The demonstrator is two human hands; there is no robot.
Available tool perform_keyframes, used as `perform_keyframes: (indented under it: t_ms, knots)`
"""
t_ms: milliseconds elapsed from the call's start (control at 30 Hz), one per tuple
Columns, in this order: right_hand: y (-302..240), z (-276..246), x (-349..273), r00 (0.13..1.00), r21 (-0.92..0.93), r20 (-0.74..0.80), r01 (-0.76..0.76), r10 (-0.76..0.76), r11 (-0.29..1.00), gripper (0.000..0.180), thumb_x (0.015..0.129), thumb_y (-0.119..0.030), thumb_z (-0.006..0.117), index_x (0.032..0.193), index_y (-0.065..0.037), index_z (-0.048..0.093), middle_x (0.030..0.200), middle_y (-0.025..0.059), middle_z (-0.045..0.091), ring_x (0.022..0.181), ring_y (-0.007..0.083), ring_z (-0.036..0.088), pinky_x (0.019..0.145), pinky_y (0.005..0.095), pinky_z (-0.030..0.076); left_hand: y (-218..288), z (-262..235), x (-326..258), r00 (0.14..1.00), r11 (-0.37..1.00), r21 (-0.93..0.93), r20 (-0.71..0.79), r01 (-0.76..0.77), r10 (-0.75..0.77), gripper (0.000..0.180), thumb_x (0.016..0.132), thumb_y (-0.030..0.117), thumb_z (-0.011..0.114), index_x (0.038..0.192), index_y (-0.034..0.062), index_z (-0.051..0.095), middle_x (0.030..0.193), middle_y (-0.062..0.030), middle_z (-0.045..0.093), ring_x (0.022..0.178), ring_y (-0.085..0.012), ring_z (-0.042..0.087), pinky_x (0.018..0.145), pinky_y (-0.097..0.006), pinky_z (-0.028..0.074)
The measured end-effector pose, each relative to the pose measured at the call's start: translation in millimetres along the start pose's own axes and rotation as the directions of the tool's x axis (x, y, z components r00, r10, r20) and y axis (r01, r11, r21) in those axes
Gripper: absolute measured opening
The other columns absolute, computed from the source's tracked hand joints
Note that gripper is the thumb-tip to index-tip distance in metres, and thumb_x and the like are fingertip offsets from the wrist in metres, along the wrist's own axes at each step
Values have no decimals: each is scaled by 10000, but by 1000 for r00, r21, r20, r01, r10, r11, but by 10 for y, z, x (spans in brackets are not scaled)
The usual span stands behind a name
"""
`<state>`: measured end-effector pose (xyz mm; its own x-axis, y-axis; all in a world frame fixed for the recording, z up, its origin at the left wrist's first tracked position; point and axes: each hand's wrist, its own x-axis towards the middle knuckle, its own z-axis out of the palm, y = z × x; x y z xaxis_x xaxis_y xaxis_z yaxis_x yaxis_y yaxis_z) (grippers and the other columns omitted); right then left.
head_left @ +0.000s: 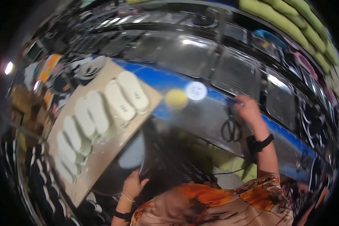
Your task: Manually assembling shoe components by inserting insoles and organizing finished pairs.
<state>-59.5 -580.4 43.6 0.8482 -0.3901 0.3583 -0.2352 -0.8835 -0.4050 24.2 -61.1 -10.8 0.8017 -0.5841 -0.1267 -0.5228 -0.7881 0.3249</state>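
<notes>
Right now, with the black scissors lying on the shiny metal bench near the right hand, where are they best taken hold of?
Probably by the two finger loops. The scissors lie flat on the metal bench, loops toward the person and blades pointing away to the right hand, which rests at the blade end. Coming from above on the near side, fingers could hook the open loops, clear of the blades.

Dim, motion-blurred throughout, glare on steel bench (pixel 199 52) (fisheye-bent edges), black corners

Single head-worn fisheye view, looking steeply down from above person's chest onto metal workbench (pixel 199 120). Close range: forearms enter from lower edge, left hand (pixel 133 184) low centre, right hand (pixel 248 109) right of centre. Board of insoles (pixel 101 124) at left. Edges bend toward rim; no second view.
</notes>
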Motion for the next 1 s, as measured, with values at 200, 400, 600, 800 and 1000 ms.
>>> perform_keyframes:
  t_ms: [200,400,600,800,1000]
  knots:
    - [1788,-1048,-817,703,-447,-370,-708,607,548,462,764,-83,482,1221,-32,441,1248,181,461,1082,378,485,884,439,421,-43,348,169,989,990,-17,27,143,-143,300,865,296,529,968,14,538,722,-235,580,688,-426,570,590,-481,449]
    - [2402,-1880,-1421,651,-591,-662,-758,372,275,517,733,-122,563,1227,-68,421,1189,201,468,992,406,518,811,474,458,-90,407,172,990,989,29,12,142,-143,287,874,293,509,925,12,538,659,-233,578,651,-423,572,567,-482,446]
    - [2825,-2634,-1598,407,-442,-762,-895,504,55,669,750,-355,623,1311,-129,338,1194,206,471,1061,422,482,900,486,400,-96,436,200,975,974,-49,25,223,-222,295,874,291,520,822,1,516,654,-239,568,670,-434,569,576,-469,436]
    - [3774,-3112,-1773,349,-462,-473,-880,809,110,716,785,-531,510,1349,-132,321,1275,230,455,1192,418,399,980,462,329,-97,445,242,982,982,-43,2,186,-187,448,860,358,535,865,-90,547,682,-294,563,738,-459,569,606,-467,451]
    - [4962,-3226,-1530,612,-690,-106,-613,784,385,660,831,-462,489,1306,-15,386,1345,219,375,1228,366,374,1010,405,305,-69,232,181,923,948,114,221,297,-316,542,845,508,477,879,-23,581,786,-278,590,799,-441,564,720,-487,445]
